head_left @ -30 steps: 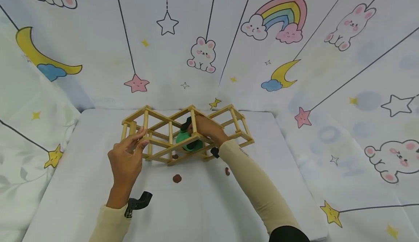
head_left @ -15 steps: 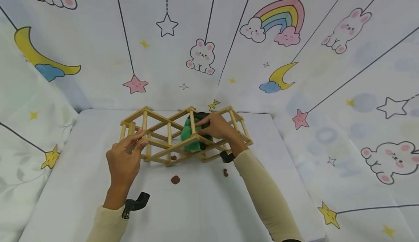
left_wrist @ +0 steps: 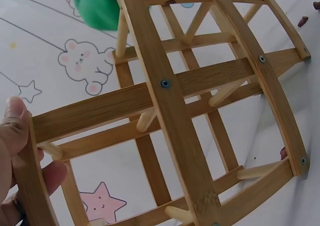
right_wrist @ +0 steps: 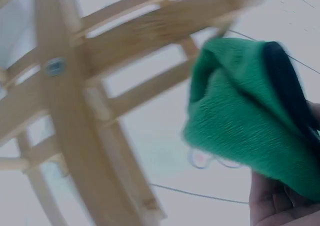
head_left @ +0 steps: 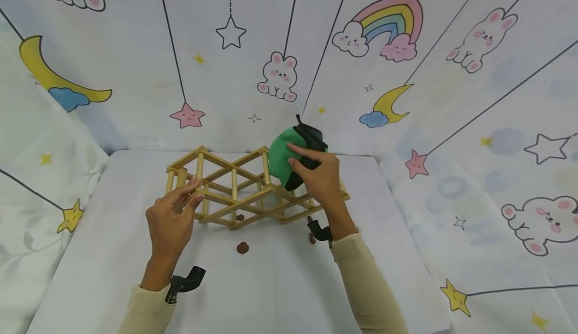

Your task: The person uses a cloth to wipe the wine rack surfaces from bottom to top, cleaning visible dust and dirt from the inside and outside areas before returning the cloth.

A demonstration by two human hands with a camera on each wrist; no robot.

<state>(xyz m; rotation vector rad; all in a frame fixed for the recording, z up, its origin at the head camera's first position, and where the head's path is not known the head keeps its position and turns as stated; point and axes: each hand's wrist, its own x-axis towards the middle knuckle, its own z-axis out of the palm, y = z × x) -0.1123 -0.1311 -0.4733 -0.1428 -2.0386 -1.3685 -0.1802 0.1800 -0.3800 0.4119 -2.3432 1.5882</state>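
A lattice rack of light wooden slats and dowels (head_left: 234, 186) stands unfolded on the white surface. My left hand (head_left: 173, 223) grips its left end; in the left wrist view, thumb and fingers pinch an end slat (left_wrist: 31, 181). My right hand (head_left: 322, 181) holds a folded green cloth (head_left: 281, 158) with a black part, up above the rack's right half. Seen from the right wrist, the cloth is fuzzy green (right_wrist: 235, 111) with a dark edge band (right_wrist: 285, 81), and fingers hold it from the right. The cloth hides part of the rack's right end in the head view.
Small reddish-brown lumps lie on the white tabletop (head_left: 262, 294): one in front of the rack (head_left: 242, 247), another near the right wrist (head_left: 312, 237), and one under the rack (head_left: 240, 217). A printed cloth backdrop (head_left: 230, 83) rises directly behind.
My right hand has drawn the green cloth out from among the rack's slats, up and to the right. My left hand keeps its grip on the rack's left end.
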